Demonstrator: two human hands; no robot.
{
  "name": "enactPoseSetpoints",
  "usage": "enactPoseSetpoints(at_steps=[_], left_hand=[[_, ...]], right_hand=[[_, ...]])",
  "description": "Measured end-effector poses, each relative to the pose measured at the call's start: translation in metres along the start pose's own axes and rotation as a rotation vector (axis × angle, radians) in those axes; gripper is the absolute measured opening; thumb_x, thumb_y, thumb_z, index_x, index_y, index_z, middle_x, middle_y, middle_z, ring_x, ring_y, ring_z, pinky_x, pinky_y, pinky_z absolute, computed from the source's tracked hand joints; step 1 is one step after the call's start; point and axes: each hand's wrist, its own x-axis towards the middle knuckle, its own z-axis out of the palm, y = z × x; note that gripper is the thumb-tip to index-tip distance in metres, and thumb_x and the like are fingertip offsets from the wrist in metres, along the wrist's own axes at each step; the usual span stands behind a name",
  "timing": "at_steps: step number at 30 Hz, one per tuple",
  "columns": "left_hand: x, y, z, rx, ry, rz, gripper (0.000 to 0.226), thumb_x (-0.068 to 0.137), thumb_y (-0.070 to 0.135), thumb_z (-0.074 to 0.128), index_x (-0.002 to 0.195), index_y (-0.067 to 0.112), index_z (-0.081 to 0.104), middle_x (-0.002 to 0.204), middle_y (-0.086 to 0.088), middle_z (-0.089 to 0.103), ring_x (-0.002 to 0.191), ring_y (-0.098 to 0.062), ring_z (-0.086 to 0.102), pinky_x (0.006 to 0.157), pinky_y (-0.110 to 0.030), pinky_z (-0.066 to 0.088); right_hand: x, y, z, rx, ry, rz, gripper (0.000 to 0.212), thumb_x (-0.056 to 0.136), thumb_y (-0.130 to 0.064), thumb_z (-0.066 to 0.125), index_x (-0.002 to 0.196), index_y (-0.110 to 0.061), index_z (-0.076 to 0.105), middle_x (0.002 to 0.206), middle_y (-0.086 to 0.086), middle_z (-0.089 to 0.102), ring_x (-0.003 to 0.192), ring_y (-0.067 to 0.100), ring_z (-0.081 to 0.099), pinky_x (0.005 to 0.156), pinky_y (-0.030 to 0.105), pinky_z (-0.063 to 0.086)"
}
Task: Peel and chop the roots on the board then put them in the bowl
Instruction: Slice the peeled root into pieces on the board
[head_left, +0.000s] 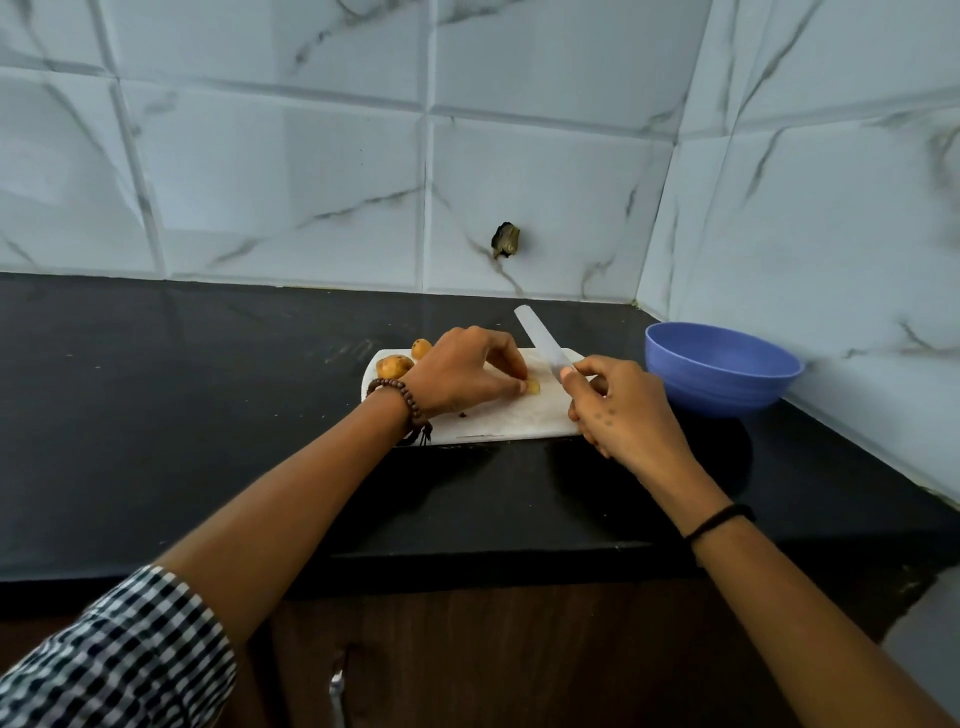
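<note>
Left hand (462, 371) pinches the root piece (533, 387), right hand (618, 408) grips the knife (543, 338) just beside it, so I'd tuck those fingertips (519, 385) before chopping.

Roots (395, 366) on board (524, 415), bowl (722, 371) just right.

A small pale root piece (533, 387) is pinched on the white board (519, 418) by the left hand (462, 371). A knife (543, 340) is gripped by the right hand (618, 405), with its blade pointed toward the wall. Two unpeeled roots (394, 366) are seen at the board's far left corner. A blue bowl (722, 369) is placed right of the board on the black table (208, 415).
</note>
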Motion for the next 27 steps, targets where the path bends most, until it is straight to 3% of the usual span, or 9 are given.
enactPoseSetpoints(at_steps=[3, 6, 9, 15, 21, 27], left_hand=[[-0.001, 0.001, 0.0, -0.104, -0.026, 0.035, 0.021, 0.076, 0.027, 0.081, 0.093, 0.021, 0.071, 0.093, 0.015, 0.073, 0.087, 0.014, 0.06, 0.071, 0.007, 0.034], [0.0, -0.002, 0.0, -0.22, -0.014, 0.053, 0.032, 0.072, 0.019, 0.085, 0.1, 0.017, 0.07, 0.089, 0.01, 0.075, 0.086, 0.004, 0.067, 0.075, 0.0, 0.042], [0.002, -0.005, -0.002, -0.21, 0.018, 0.044, 0.037, 0.071, 0.016, 0.085, 0.104, 0.018, 0.07, 0.088, 0.011, 0.074, 0.08, 0.006, 0.066, 0.069, -0.003, 0.044], [0.002, -0.01, -0.004, -0.306, -0.075, -0.027, 0.038, 0.072, 0.022, 0.084, 0.107, 0.018, 0.07, 0.092, 0.008, 0.075, 0.09, -0.003, 0.07, 0.091, -0.025, 0.053], [0.001, -0.013, -0.002, -0.114, 0.004, -0.008, 0.029, 0.072, 0.042, 0.082, 0.096, 0.026, 0.075, 0.088, 0.014, 0.074, 0.085, 0.005, 0.067, 0.083, -0.019, 0.053], [0.001, -0.008, -0.005, -0.056, 0.048, 0.012, 0.02, 0.075, 0.039, 0.08, 0.091, 0.027, 0.079, 0.081, 0.017, 0.072, 0.071, 0.014, 0.06, 0.063, -0.002, 0.04]], right_hand=[[0.001, 0.0, 0.0, -0.006, 0.024, -0.015, 0.028, 0.098, -0.041, 0.053, 0.106, -0.02, 0.069, 0.08, 0.002, 0.069, 0.061, 0.012, 0.06, 0.061, 0.034, 0.055], [0.0, 0.002, -0.001, -0.021, 0.014, -0.016, 0.026, 0.099, -0.041, 0.053, 0.109, -0.022, 0.067, 0.083, 0.002, 0.069, 0.062, 0.011, 0.06, 0.059, 0.028, 0.051], [0.0, 0.001, -0.002, -0.042, -0.004, -0.014, 0.027, 0.099, -0.042, 0.053, 0.111, -0.023, 0.067, 0.085, 0.001, 0.069, 0.067, 0.011, 0.063, 0.06, 0.027, 0.052], [-0.003, -0.001, -0.003, -0.048, -0.038, 0.002, 0.021, 0.099, -0.04, 0.053, 0.102, -0.025, 0.067, 0.075, 0.001, 0.069, 0.058, 0.015, 0.065, 0.054, 0.031, 0.057], [-0.008, -0.005, -0.005, -0.003, -0.048, 0.015, 0.021, 0.099, -0.038, 0.054, 0.1, -0.023, 0.068, 0.073, 0.004, 0.069, 0.046, 0.009, 0.059, 0.043, 0.02, 0.049], [-0.008, -0.012, -0.001, -0.125, -0.083, -0.022, 0.023, 0.097, -0.04, 0.055, 0.104, -0.025, 0.071, 0.083, -0.001, 0.07, 0.068, 0.014, 0.065, 0.066, 0.037, 0.06]])
